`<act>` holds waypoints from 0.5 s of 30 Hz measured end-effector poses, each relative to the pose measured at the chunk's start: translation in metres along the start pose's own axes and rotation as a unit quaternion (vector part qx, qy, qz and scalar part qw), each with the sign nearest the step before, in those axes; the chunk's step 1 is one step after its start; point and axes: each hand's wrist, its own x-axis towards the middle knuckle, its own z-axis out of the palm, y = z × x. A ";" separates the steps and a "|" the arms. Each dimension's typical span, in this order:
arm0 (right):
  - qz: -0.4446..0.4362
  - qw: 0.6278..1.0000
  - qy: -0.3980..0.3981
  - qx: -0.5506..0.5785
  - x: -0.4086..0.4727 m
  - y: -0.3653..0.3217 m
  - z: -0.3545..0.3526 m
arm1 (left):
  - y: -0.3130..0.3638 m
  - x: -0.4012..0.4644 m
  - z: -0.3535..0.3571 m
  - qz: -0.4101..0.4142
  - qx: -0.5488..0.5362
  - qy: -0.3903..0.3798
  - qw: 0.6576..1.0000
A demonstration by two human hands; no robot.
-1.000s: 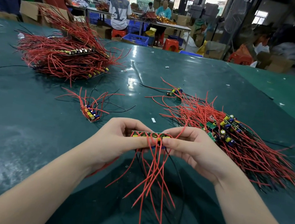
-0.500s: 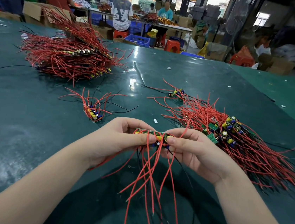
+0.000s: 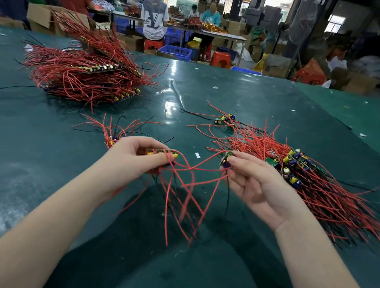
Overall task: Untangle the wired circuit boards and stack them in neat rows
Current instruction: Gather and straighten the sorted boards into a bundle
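Note:
My left hand [image 3: 133, 158] grips a small stack of circuit boards [image 3: 163, 153] with yellow capacitors above the green table. My right hand [image 3: 254, 182] pinches a single green board [image 3: 226, 159] a short way to the right. Red wires [image 3: 186, 190] from both hang down and cross between the hands, still tangled. A tangled heap of wired boards [image 3: 299, 170] lies on the table right of my right hand. A big stacked pile of boards [image 3: 85, 75] sits at the far left. A small row of boards [image 3: 111, 140] lies just behind my left hand, partly hidden.
The green table [image 3: 28, 161] stretches wide, with a lone board [image 3: 226, 119] and loose black wires behind the hands. Small white scraps [image 3: 197, 155] lie on it. People work at other tables in the background, among crates, boxes and red stools.
The hands held one bundle together in front of me. Now they have pulled apart: the right hand has drawn one board off to the right, stretching the crossed wires between them.

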 end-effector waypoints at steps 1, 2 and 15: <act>-0.021 0.999 0.025 0.003 0.002 -0.001 -0.001 | -0.003 0.003 -0.003 0.018 0.061 0.042 0.997; -0.044 0.998 0.048 0.015 0.003 -0.002 -0.003 | -0.005 0.005 -0.006 0.032 0.116 0.076 0.990; 0.031 0.954 0.089 0.286 0.001 -0.007 0.001 | -0.008 -0.005 -0.013 0.054 0.520 0.131 0.842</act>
